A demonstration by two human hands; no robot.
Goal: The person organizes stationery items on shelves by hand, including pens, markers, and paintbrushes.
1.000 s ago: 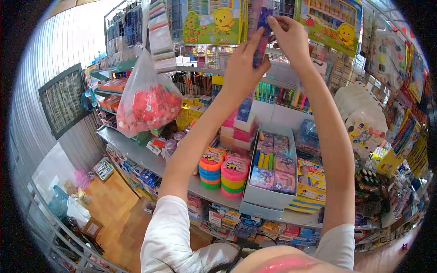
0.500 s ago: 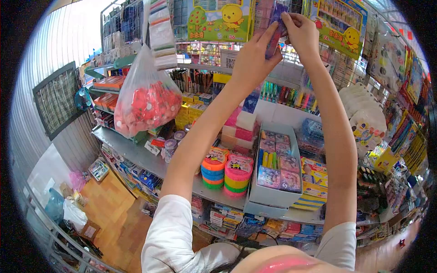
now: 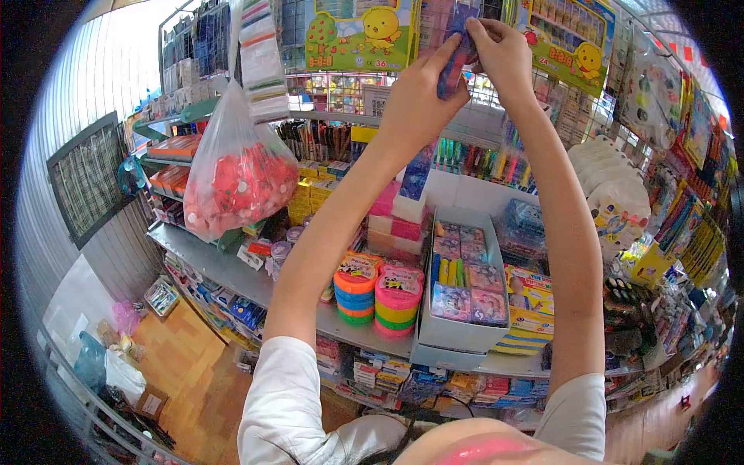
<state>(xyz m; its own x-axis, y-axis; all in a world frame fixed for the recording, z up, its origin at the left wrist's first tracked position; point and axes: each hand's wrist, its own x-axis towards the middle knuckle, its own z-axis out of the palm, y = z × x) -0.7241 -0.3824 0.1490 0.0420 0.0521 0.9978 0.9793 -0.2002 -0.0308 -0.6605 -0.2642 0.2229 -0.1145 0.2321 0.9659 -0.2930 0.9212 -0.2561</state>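
Note:
Both my arms reach up to the wire grid at the top of the view. A narrow blue-purple packet (image 3: pixel 456 71) hangs upright there; what is inside it I cannot make out. My left hand (image 3: pixel 422 97) grips it from the left, thumb and fingers on either side. At its upper right edge, my right hand (image 3: pixel 502 58) pinches with thumb and bent fingers. On the left of the hands hangs a boxed set with a yellow chick (image 3: pixel 364 35), and on the right a similar chick set (image 3: pixel 570 46).
A clear plastic bag of red items (image 3: pixel 240 186) hangs at left. On the shelf below stand two stacks of coloured round tubs (image 3: pixel 399 302), a grey-white box (image 3: pixel 463 333) of small packs and yellow boxes (image 3: pixel 531 306). White palettes (image 3: pixel 616 190) hang right.
The whole view has shifted slightly, with the shelves and hands appearing a little further left. Both hands keep their hold on the packet.

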